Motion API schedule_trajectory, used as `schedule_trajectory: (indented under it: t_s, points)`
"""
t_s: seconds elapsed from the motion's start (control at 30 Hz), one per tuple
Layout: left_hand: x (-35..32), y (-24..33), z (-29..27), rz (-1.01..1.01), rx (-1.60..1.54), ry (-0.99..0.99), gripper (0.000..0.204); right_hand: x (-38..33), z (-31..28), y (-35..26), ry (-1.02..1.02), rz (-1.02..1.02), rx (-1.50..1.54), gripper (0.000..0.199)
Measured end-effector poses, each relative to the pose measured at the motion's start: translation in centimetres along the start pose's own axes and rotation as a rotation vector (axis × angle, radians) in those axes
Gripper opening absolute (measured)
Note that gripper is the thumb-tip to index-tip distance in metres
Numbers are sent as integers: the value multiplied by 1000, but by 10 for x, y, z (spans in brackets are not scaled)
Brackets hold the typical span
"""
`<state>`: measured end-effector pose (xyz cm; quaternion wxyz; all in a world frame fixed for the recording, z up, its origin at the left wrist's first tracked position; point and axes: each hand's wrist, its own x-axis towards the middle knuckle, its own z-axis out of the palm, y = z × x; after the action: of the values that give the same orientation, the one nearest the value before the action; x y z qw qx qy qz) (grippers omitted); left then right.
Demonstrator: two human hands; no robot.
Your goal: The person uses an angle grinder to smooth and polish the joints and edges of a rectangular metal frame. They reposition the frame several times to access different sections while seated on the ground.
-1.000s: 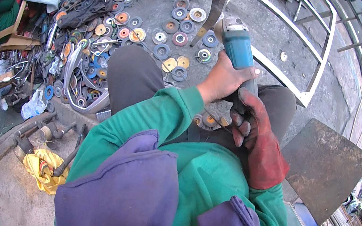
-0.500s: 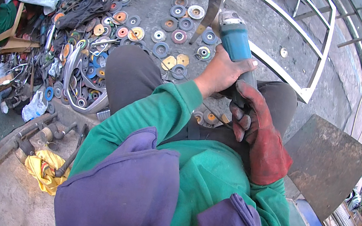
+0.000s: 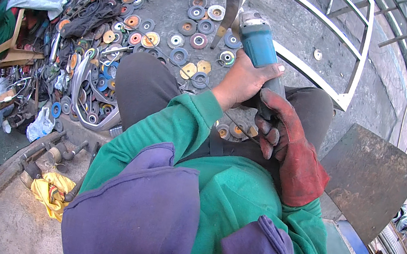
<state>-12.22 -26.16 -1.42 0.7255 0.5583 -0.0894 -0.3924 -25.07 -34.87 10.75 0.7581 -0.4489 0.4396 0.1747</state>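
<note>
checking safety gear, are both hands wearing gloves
No, only the right hand wears a red glove, while the left hand grips the blue angle grinder bare.

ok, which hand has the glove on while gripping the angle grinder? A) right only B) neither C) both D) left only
A: the right hand wears a red work glove at the rear of the blue angle grinder, while the bare left hand wraps the body further forward.
</note>
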Motion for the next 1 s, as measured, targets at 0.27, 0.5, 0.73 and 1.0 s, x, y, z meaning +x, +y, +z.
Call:
schedule_trajectory:
  t_s: [0.27, 0.5, 0.73, 1.0]
  points:
    - [-4, 3, -2, -10, -19, -43, 83, -2, -2, 5, 29, 23, 10, 62]
    - [-4, 7, -4, -37, -9, -47, 86, 1, -1, 2, 26, 52, -34, 62]
    - [2, 6, -2, -32, -32, -31, 89, -1, -5, 0, -7, 9, -5, 63]
    - [1, 10, -4, -35, -9, -57, 72, -19, 4, -5, 38, -74, -43, 63]
